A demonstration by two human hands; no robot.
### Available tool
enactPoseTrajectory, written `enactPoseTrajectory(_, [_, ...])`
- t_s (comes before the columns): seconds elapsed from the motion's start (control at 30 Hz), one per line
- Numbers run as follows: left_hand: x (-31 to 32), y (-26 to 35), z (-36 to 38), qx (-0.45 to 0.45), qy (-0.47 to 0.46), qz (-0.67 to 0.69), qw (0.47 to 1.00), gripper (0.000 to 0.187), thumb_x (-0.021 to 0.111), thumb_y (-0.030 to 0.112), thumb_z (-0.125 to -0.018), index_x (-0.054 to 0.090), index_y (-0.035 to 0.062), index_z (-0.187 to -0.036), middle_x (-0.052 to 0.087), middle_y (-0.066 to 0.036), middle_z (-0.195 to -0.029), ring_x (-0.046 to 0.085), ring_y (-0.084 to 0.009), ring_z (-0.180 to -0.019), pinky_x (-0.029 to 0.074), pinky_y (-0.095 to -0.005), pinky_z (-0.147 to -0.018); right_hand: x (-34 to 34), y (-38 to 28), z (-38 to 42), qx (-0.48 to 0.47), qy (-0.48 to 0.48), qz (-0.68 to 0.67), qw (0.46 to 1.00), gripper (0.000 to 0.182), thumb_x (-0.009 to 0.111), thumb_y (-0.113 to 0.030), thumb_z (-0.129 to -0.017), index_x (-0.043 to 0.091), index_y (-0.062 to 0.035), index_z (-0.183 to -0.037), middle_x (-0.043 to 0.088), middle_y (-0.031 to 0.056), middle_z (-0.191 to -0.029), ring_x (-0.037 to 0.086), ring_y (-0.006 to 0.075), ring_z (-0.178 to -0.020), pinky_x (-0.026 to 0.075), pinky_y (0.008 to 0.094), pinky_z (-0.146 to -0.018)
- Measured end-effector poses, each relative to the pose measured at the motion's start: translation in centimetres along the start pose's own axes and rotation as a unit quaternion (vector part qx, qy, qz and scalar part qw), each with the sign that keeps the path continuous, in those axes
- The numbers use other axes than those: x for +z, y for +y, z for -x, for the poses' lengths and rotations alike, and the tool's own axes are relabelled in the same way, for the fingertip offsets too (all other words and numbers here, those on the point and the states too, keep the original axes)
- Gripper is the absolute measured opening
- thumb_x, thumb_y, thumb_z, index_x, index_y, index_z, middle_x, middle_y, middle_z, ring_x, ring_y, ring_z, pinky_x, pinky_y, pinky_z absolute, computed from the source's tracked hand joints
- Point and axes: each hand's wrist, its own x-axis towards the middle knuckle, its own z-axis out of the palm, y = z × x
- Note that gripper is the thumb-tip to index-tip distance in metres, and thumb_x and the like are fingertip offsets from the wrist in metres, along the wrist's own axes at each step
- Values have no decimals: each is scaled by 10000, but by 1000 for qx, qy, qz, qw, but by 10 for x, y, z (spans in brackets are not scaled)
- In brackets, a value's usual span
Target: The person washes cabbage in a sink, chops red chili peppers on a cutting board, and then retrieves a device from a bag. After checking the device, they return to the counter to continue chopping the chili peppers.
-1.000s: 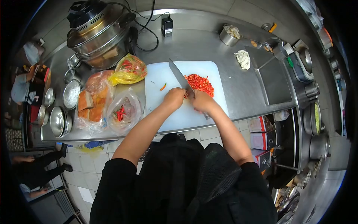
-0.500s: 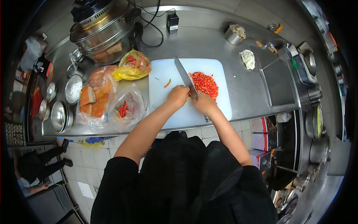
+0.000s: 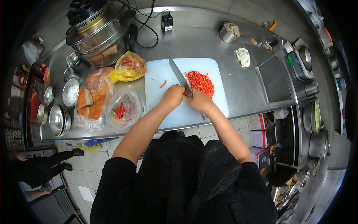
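Observation:
My right hand (image 3: pixel 199 101) is closed round the handle of a large kitchen knife (image 3: pixel 180 76), whose blade slants to the upper left over a white cutting board (image 3: pixel 160 119). Beside the blade, my left hand (image 3: pixel 174 96) has its fingers curled and pressed down on the board. Red bits show at its fingertips, but what it holds is hidden. Chopped red chilies (image 3: pixel 200 83) lie in a heap right of the blade. One small orange-green chili (image 3: pixel 163 83) rests left of it.
Left of the board lie a yellow bag of chilies (image 3: pixel 128 67), an open clear bag (image 3: pixel 130 99) with red chilies inside, and bagged orange-brown blocks (image 3: pixel 97 110). Metal bowls (image 3: pixel 56 119) stand farther left. A sink (image 3: pixel 276 82) is at right. Another person's legs (image 3: pixel 56 164) show lower left.
The view has shifted slightly, so the counter sits a little farther left. Both hands and the knife keep nearly the same place on the board. The other person's feet have moved right.

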Motion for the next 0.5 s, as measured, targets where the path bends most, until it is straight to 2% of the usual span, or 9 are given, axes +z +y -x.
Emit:
enactPoseTrajectory(0.1, [0, 1, -2, 7, 27, -5, 1000, 71, 558, 39, -811, 621, 17, -790, 615, -206, -864, 615, -390, -850, 492, -482, -750, -21, -15, 13, 13, -41, -44, 998, 377, 486, -161, -880, 534, 71, -1174, 667, 248, -785, 670, 326, -612, 536, 429, -638])
enactPoseTrajectory(0.17, [-3, 1, 0, 8, -26, -39, 999, 144, 513, 39, -864, 651, 12, -894, 633, -201, -984, 624, -386, -955, 510, -474, -814, -18, -19, 20, 3, -37, -34, 999, 385, 480, -160, -885, 530, 74, -1186, 670, 248, -787, 667, 320, -591, 538, 422, -621])
enactPoseTrajectory(0.27, [-9, 5, 2, 6, -34, -42, 999, 140, 514, 44, -865, 650, 14, -880, 633, -199, -966, 625, -380, -944, 511, -473, -808, -3, -9, 4, 6, 0, -18, 1000, 382, 473, -150, -887, 533, 73, -1193, 671, 251, -799, 663, 306, -567, 536, 406, -582])
enactPoseTrajectory(0.37, [-11, 7, 4, 1, -23, -40, 999, 133, 521, 50, -863, 649, 13, -867, 635, -196, -957, 625, -375, -937, 512, -473, -805, -20, -14, 10, 6, -34, -33, 999, 373, 471, -154, -890, 541, 58, -1189, 672, 249, -802, 663, 309, -568, 535, 415, -598])
enactPoseTrajectory(0.5, [-9, 5, 5, 1, -9, -31, 999, 135, 521, 58, -866, 649, 12, -860, 638, -193, -953, 625, -375, -937, 512, -469, -807, -5, -9, 8, 22, -31, -17, 999, 358, 475, -157, -889, 549, 44, -1175, 673, 243, -800, 663, 307, -566, 534, 418, -604])
